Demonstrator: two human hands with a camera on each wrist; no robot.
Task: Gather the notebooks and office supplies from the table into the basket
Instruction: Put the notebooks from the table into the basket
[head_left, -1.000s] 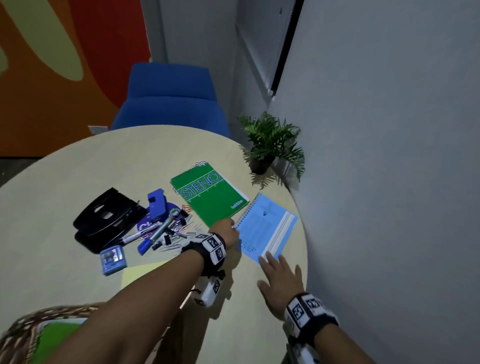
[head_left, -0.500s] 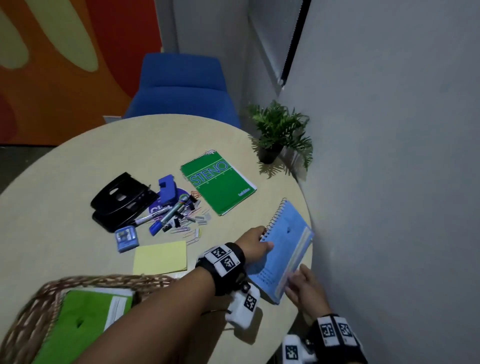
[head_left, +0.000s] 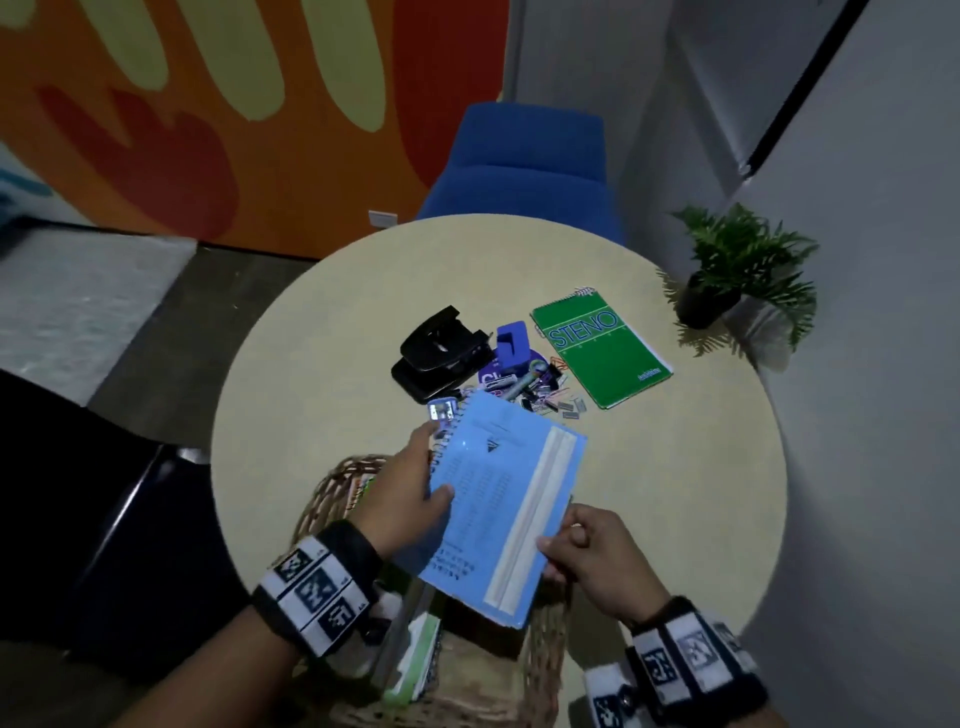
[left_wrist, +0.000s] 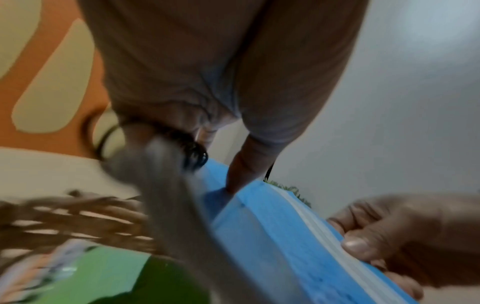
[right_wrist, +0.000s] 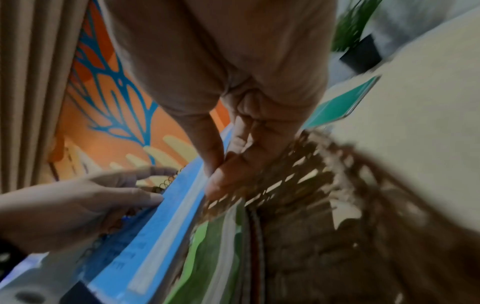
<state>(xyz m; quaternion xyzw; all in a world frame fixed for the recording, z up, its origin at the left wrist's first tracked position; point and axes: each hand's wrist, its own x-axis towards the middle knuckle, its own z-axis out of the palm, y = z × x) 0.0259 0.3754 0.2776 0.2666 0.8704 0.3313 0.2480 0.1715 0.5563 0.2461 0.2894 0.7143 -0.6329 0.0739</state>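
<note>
Spiral blue notebook (head_left: 501, 499) now over wicker basket (head_left: 332, 493)

Light blue notebook (head_left: 498, 499) with white stripe; green steno pad (head_left: 602, 358); brown woven basket (head_left: 332, 493); beige worktop (head_left: 322, 364); black hole punch (head_left: 436, 353); blue chair (head_left: 524, 161); orange-red-yellow patterned wall (head_left: 208, 104).

Head view looks down; both close wrist views share the blue notebook (head_left: 498, 499).

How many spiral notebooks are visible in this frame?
2: the blue notebook held by the left hand and right hand over the basket; the green steno pad on the table. Others may be hidden inside the basket.
</note>
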